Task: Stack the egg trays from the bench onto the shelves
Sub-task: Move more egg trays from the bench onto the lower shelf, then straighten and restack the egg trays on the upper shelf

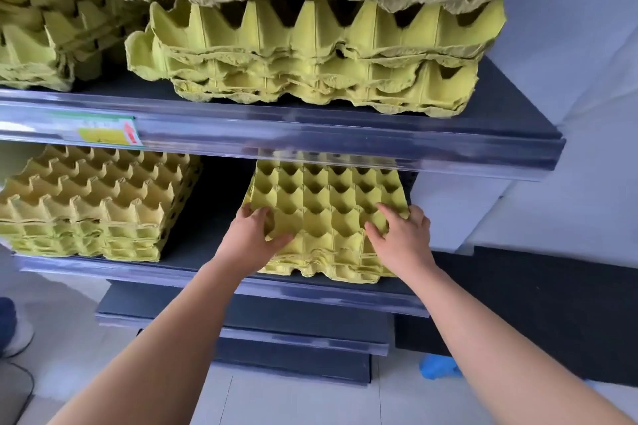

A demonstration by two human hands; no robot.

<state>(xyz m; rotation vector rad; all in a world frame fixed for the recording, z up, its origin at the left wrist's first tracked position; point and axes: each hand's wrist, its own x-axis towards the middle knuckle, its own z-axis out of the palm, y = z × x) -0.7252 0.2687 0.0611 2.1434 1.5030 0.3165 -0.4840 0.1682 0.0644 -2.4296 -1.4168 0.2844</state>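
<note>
1. The step in hand was seating a small pile of yellow egg trays (328, 214) on the lower shelf (214, 278), right of a taller stack (93, 203) standing well apart.
2. The left hand (255, 235) lay on the pile's near-left corner, fingers curled over the top tray, thumb into a cup.
3. The right hand (400, 231) pressed the near-right corner with fingers spread, resting rather than clamped.
4. The pile's front edge sat just behind the shelf lip; its back ran under the upper shelf (310, 138), which carried 2 more stacks.
5. Next, probably, push the pile square, let go, and return for more; the bench was out of view.
</note>
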